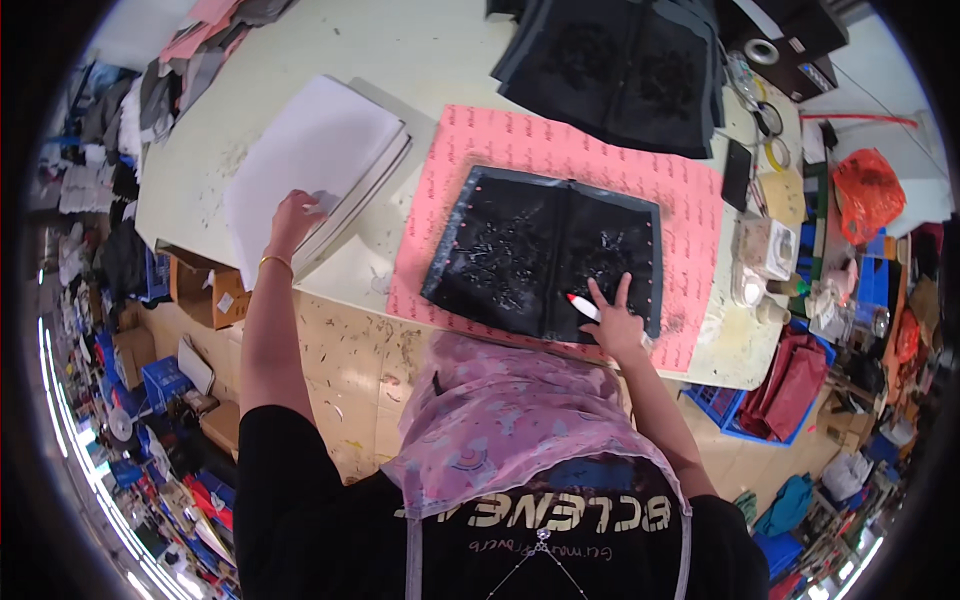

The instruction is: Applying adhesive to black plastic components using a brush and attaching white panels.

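Note:
At the right front of a black fabric panel (pixel 510 250), my right hand (pixel 617 328) keeps a white pen with a red tip (pixel 582 306) tucked by the thumb. Two of its fingers stretch over the panel. The panel lies flat, with shiny patterned areas and a seam down its middle, on a pink printed sheet (pixel 420 255). To the left, my left hand (pixel 292 222) is at a thick stack of white paper (pixel 315 135), its fingers bent together at the stack's near right part. They appear to pinch the top sheet's edge.
More dark fabric panels (pixel 610 75) are piled at the table's far side. Along the right edge lie a phone (pixel 737 172), tape rolls (pixel 769 118) and a white container (pixel 768 248). Below the edges are a cardboard box (pixel 205 290) and a blue crate (pixel 720 405) with dark red material.

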The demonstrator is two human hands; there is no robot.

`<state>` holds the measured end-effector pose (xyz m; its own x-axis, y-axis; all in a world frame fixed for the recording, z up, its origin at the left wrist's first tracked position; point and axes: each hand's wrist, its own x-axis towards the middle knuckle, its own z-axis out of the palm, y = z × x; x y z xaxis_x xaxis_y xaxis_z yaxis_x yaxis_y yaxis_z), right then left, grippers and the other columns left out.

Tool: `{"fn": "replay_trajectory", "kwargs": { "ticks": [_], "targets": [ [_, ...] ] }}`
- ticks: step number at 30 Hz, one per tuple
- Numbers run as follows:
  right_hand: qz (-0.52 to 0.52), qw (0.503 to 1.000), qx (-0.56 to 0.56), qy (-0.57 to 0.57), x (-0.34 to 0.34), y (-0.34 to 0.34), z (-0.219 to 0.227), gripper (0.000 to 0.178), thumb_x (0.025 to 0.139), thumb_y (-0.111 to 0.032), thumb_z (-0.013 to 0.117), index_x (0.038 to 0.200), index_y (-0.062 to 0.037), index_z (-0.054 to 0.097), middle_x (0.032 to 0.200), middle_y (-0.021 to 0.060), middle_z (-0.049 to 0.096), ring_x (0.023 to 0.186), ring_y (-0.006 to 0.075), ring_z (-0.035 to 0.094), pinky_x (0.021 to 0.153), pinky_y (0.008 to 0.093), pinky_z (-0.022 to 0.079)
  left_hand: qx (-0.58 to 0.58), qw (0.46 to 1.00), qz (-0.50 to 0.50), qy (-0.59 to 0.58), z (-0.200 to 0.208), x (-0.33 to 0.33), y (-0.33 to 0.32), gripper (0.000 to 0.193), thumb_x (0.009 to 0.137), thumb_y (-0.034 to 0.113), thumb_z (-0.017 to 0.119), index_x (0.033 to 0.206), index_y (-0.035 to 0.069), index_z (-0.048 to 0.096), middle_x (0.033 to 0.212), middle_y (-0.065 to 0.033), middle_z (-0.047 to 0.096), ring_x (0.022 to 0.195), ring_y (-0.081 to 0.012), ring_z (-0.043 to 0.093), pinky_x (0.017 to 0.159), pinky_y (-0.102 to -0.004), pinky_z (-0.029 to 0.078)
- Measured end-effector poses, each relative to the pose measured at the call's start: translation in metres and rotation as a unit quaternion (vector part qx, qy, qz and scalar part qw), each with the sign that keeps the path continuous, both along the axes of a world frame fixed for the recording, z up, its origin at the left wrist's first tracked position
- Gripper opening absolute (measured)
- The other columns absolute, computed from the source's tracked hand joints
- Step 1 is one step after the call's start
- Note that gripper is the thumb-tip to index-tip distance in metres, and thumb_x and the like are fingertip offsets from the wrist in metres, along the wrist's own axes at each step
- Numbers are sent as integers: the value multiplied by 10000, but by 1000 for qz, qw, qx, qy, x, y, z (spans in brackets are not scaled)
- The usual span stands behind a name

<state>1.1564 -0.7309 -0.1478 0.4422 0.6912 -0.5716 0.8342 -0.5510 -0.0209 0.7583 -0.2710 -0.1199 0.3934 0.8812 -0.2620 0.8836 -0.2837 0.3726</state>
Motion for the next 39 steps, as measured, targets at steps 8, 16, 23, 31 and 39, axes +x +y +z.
{"fn": "replay_trajectory", "kwargs": {
  "ticks": [8, 16, 23, 31, 39],
  "targets": [
    [-128, 969, 207, 27, 9, 4, 6, 543, 805, -225, 715, 1334, -216, 592, 1558, 160, 337, 1045, 391, 650, 810, 440, 545, 95, 991, -90, -36, -6, -13, -4, 367, 732, 214, 782, 1049, 54, 692, 1170, -36, 579, 896, -252, 620, 831, -339, 507],
    [-142, 963, 226, 24, -4, 10, 17, 402, 837, -196, 679, 1206, -42, 632, 1496, 218, 411, 1039, 426, 640, 810, 444, 537, 39, 998, -17, -37, -8, -16, -15, 238, 755, 165, 754, 945, 36, 691, 1106, -33, 605, 874, -252, 623, 811, -346, 505],
    [-130, 969, 208, 21, -6, 16, 9, 393, 858, -212, 661, 1204, -29, 633, 1495, 197, 426, 989, 428, 657, 786, 449, 547, -40, 988, -10, -147, -3, -25, -3, 149, 783, 159, 700, 801, 11, 699, 993, -32, 639, 822, -253, 627, 781, -360, 499],
    [-130, 970, 207, 12, -12, 25, 14, 368, 857, -205, 659, 1173, -17, 645, 1469, 199, 456, 994, 421, 658, 789, 444, 546, 34, 998, -53, -3, 6, 0, -13, 150, 814, 152, 646, 779, 18, 704, 1007, -59, 640, 789, -263, 615, 750, -339, 493],
    [-109, 929, 346, 77, -11, 47, 30, 337, 834, -157, 694, 1133, -2, 667, 1282, 170, 618, 985, 361, 671, 844, 384, 532, 64, 895, 153, -414, 43, -42, 18, 245, 859, 68, 466, 992, 12, 664, 985, -78, 651, 834, -198, 565, 781, -257, 442]
  ]
}}
